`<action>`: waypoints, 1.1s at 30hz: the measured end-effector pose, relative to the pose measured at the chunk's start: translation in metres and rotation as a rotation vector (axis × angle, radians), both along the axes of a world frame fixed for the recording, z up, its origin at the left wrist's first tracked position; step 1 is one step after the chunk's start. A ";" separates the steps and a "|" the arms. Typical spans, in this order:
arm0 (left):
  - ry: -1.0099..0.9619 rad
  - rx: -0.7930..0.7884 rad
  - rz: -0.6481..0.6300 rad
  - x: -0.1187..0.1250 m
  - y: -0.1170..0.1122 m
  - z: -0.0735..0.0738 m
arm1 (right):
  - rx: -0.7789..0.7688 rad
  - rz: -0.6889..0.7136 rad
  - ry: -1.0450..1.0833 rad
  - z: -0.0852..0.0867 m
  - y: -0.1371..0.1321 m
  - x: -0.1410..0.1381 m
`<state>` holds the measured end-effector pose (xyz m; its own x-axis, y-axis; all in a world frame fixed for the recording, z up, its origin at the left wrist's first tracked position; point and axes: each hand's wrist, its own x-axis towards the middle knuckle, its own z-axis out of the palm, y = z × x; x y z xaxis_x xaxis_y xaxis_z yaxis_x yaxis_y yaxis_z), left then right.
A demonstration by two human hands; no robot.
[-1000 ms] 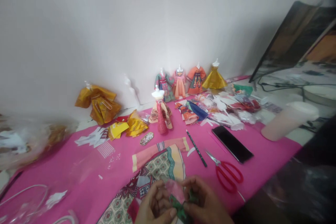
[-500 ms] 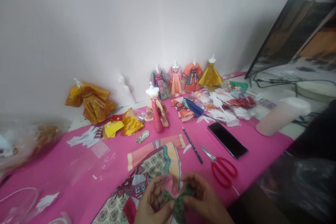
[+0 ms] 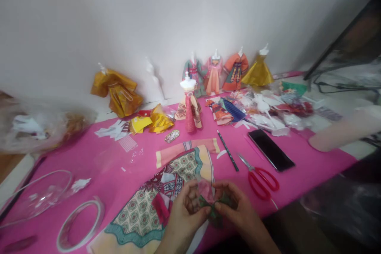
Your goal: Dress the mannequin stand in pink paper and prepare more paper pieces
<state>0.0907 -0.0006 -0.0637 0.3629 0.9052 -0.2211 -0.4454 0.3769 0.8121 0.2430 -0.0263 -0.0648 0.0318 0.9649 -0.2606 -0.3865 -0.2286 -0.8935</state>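
Note:
Between my two hands is a small pink and green fabric piece (image 3: 206, 191). My left hand (image 3: 189, 206) pinches its left side, fingers curled and thumb pressed on the green part. From the right, my right hand (image 3: 233, 204) grips the same fabric, thumb and fingertips close to the other thumb. Under and left of the hands lies a patterned skirt piece (image 3: 133, 216) with green medallions and a teal wavy border. A pink fabric strip (image 3: 172, 154) with cream ends lies just beyond it. The lower edge of the held fabric is blurred.
Red-handled scissors (image 3: 258, 178), a black pencil (image 3: 228, 151) and a phone (image 3: 270, 151) lie to the right. A tape roll (image 3: 81, 226) is at the lower left. Small dressed mannequins, including one in a red dress (image 3: 189, 113), stand toward the wall. A pale bottle (image 3: 342, 129) lies far right.
The view has shifted down and left, so table things appear higher and further right, and the tape roll shows more fully. Both hands keep hold of the pink and green fabric.

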 end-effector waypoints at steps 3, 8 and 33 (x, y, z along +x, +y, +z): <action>0.026 0.012 0.006 0.002 -0.005 -0.005 | -0.018 0.039 -0.024 0.006 -0.003 0.002; 0.114 0.024 0.036 0.008 -0.015 -0.015 | -0.039 0.067 -0.134 0.009 -0.004 0.004; 1.355 0.586 -0.113 -0.088 0.063 0.022 | -0.242 -0.222 -0.360 0.029 -0.024 0.041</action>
<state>0.0030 0.0620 -0.0416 0.2566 0.9645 -0.0625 0.7674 -0.1640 0.6199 0.2839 -0.0508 -0.0363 0.3595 0.8376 -0.4113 -0.1251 -0.3936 -0.9107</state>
